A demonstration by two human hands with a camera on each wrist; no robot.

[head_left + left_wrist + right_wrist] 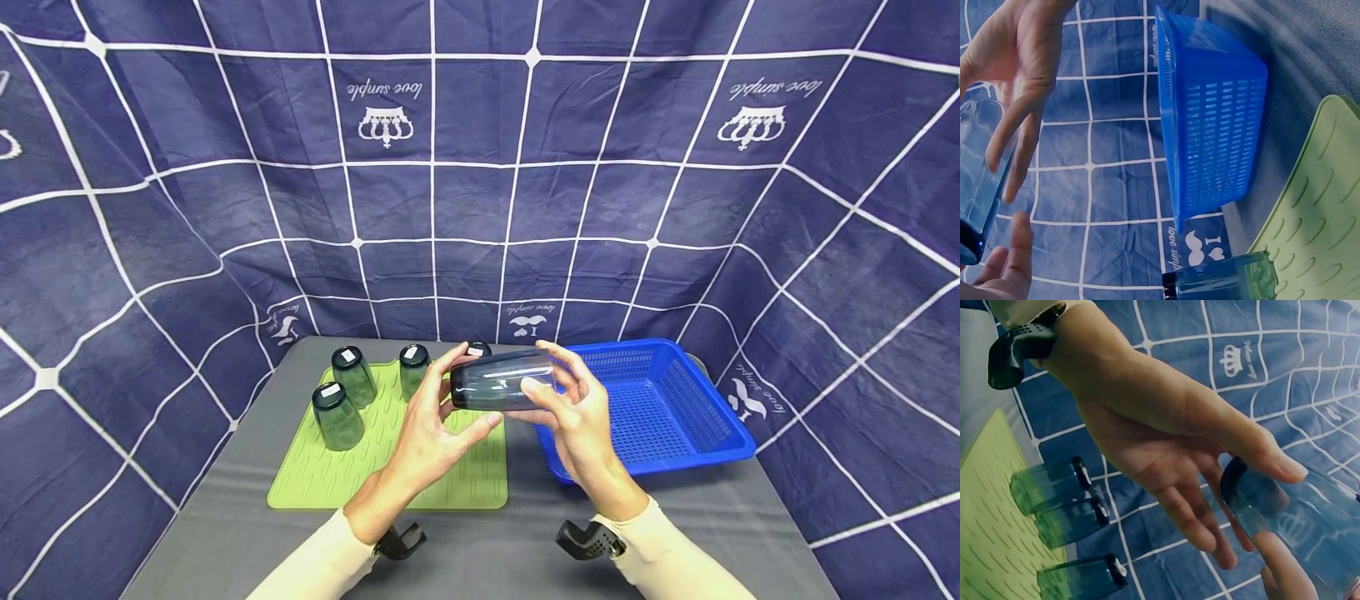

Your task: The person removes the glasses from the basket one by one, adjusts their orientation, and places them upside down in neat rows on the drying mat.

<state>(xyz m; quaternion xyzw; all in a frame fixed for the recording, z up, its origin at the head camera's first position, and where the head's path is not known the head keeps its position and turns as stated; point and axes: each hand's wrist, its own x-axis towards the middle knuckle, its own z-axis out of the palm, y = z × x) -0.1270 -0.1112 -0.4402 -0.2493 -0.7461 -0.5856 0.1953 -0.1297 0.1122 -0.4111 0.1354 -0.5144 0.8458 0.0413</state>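
Observation:
A tinted drinking glass [498, 382] is held sideways above the front of the table, its dark, thick base to the left. The left hand [435, 433] spans the base end, thumb along the lower side and fingers above. From the other end, the right hand [577, 412] grips the glass near its rim, thumb on the near side. In the right wrist view, the left thumb [1285, 467] overlaps the base end of the glass. The left wrist view has the right fingers [1013, 137] around the wall of the glass.
Several matching glasses [339, 421] stand upside down on a green ridged mat [457, 492] at the left, with white labels on their bases. A blue perforated basket [637, 417] sits at the right. Behind hangs a blue cloth [480, 200] with white lines.

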